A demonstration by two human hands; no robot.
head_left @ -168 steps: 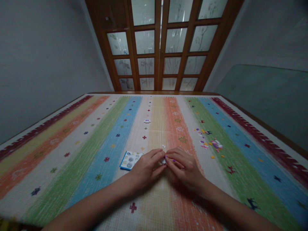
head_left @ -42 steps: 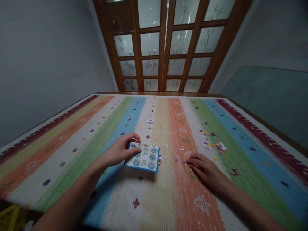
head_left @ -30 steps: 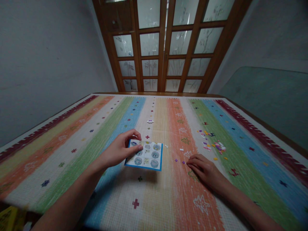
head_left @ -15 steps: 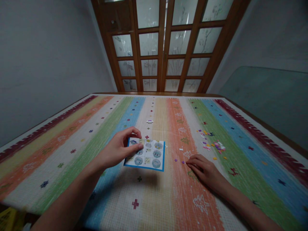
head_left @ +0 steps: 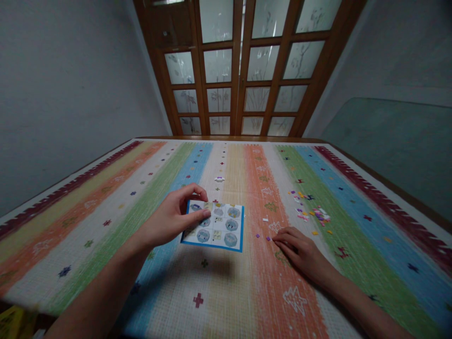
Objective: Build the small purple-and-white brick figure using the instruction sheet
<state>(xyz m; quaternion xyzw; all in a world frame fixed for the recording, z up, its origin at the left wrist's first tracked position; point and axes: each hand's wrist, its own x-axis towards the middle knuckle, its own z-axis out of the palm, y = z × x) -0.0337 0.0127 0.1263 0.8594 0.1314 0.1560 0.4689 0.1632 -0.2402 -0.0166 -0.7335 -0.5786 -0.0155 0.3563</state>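
Observation:
My left hand [head_left: 181, 212] grips a blue-edged instruction card [head_left: 221, 235] between thumb and fingers. The card is printed with a grid of grey assembly pictures and is held tilted above the table, casting a shadow. My right hand [head_left: 296, 247] rests on the orange stripe of the cloth, fingers drawn together; whether anything sits between them is hidden. Right at its fingertips lies a small purple piece [head_left: 268, 238], with another purple piece [head_left: 257, 236] just left of it. A small white piece [head_left: 265, 220] lies a little farther off.
Beyond the card sits a small white-and-purple assembly [head_left: 219, 179]. Loose pink, white, yellow and purple pieces [head_left: 321, 215] are scattered to the right. A striped cloth [head_left: 226, 310] covers the table. Wooden glass-paned doors [head_left: 240, 84] stand behind, and something yellow [head_left: 16, 322] is at lower left.
The card has shifted very slightly to the right in my left hand's grip. My right hand and the small pieces look unmoved.

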